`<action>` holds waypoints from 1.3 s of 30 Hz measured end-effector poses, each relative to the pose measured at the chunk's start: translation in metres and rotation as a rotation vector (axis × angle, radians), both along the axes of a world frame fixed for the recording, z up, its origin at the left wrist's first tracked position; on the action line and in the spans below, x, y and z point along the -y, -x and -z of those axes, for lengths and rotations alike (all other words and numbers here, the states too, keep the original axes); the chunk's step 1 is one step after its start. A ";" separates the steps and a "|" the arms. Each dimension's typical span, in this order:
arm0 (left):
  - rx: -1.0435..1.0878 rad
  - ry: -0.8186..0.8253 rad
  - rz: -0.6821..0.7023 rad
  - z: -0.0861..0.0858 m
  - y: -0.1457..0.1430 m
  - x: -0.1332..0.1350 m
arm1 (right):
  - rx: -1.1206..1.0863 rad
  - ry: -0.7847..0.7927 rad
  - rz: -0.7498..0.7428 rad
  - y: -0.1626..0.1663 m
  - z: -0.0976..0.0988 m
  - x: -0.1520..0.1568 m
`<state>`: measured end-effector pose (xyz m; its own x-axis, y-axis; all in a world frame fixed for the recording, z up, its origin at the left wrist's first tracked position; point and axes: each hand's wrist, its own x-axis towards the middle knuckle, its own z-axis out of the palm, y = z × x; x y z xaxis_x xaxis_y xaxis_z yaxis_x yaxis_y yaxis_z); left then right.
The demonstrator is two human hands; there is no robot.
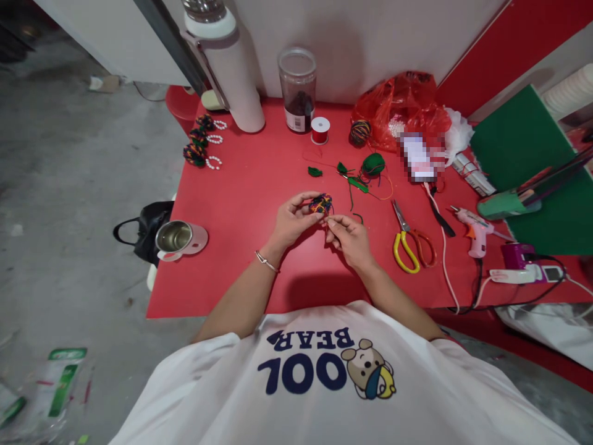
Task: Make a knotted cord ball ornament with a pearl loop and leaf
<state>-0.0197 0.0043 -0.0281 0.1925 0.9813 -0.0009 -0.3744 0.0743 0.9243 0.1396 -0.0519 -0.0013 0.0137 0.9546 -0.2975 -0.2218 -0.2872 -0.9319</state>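
Note:
Over the middle of the red table (241, 185), my left hand (291, 219) is closed round a small multicoloured yarn ball (321, 203), pinching it between thumb and fingers. My right hand (349, 238) sits just right of it, fingers pinched together on a thin thread that runs up to the ball. A silver bracelet (266, 261) circles my left wrist. Green yarn pieces and a green yarn ball (373, 164) lie just beyond my hands.
Yellow-and-orange scissors (410, 241), a pink glue gun (475, 232) and cables lie to the right. A red thread spool (320, 130), a jar (297, 89), a white flask (231, 74) and a red bag (403, 108) stand at the back. Finished yarn pieces (199, 145) and a steel cup (178, 238) sit left.

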 end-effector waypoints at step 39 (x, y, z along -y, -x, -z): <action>-0.030 0.151 0.434 -0.010 0.003 0.011 | 0.043 0.005 0.026 -0.037 -0.002 -0.079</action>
<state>-0.0232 -0.0069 -0.0184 0.5837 0.7981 -0.1493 -0.2522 0.3530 0.9010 0.1768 0.0266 0.0011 0.0518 0.9523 -0.3007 -0.1889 -0.2864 -0.9393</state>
